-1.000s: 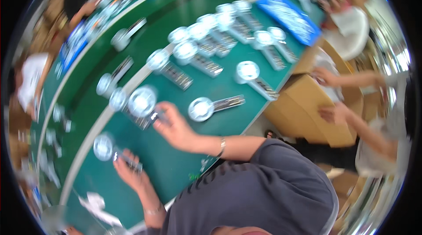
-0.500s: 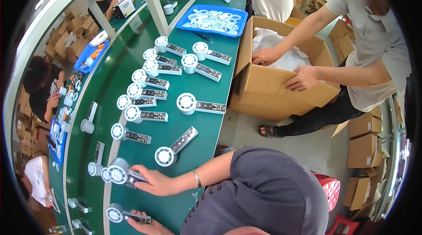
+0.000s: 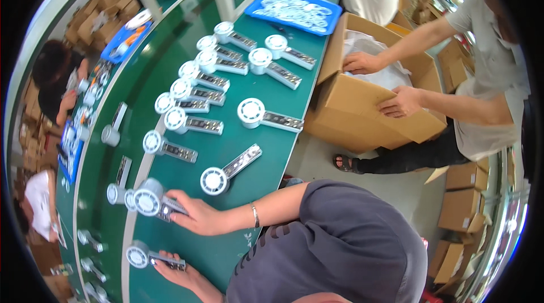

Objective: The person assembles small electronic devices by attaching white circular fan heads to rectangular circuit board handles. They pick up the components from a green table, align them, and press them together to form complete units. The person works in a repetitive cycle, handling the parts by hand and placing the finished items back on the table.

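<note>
My left hand (image 3: 180,271) is closed around the handle of a pale blue-grey handheld fan (image 3: 137,256), whose round head points away from me over the table edge strip. In my right hand (image 3: 195,213) is another handheld fan (image 3: 148,201), gripped by its handle and held with its head in front of a further fan (image 3: 113,193) on the green belt. Dark circuit parts show in the handle's open side. Nearest to my right hand lies a loose fan (image 3: 214,180), its handle slanting away. Several similar fans, handles open, lie in a row beyond, such as this one (image 3: 175,120).
A blue tray (image 3: 249,13) of white rings stands at the far end of the green table (image 3: 226,133). Beside it, a co-worker reaches into a cardboard box (image 3: 368,110). The green conveyor belt (image 3: 144,71) carries several fans. Other people sit across it.
My view has tilted, so the table and fans sit higher in the picture. Both hands keep hold of their fans; the right-hand fan has turned slightly, showing more of its side.
</note>
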Demonstrator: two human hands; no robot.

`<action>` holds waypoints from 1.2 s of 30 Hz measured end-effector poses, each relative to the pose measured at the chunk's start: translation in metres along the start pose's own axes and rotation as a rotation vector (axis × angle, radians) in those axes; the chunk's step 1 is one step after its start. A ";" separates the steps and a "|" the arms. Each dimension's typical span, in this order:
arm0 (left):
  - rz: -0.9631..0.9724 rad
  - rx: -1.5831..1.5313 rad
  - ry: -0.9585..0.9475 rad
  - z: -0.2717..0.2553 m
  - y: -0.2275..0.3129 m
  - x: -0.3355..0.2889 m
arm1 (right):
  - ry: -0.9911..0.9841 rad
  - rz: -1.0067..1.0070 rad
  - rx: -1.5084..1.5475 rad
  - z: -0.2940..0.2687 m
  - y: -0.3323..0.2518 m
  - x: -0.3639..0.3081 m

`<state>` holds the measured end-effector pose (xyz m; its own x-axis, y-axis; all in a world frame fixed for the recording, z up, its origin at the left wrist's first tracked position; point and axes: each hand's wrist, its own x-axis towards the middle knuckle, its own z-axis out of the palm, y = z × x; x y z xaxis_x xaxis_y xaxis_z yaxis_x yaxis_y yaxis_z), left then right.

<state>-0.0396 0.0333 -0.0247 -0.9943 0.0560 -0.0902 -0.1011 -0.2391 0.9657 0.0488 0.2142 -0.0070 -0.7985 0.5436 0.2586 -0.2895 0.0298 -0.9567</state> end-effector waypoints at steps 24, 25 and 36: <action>0.002 -0.204 -0.166 -0.004 -0.001 0.001 | -0.123 0.143 0.132 0.015 0.007 -0.002; 0.001 -0.205 -0.160 -0.005 -0.001 0.001 | -0.118 0.153 0.133 0.016 0.007 -0.002; 0.010 -0.209 -0.169 -0.006 0.002 0.000 | -0.099 0.166 0.124 0.016 0.009 -0.004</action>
<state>-0.0403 0.0275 -0.0246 -0.9775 0.2100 -0.0219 -0.1134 -0.4346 0.8934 0.0411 0.1988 -0.0142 -0.8867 0.4474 0.1169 -0.2076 -0.1593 -0.9652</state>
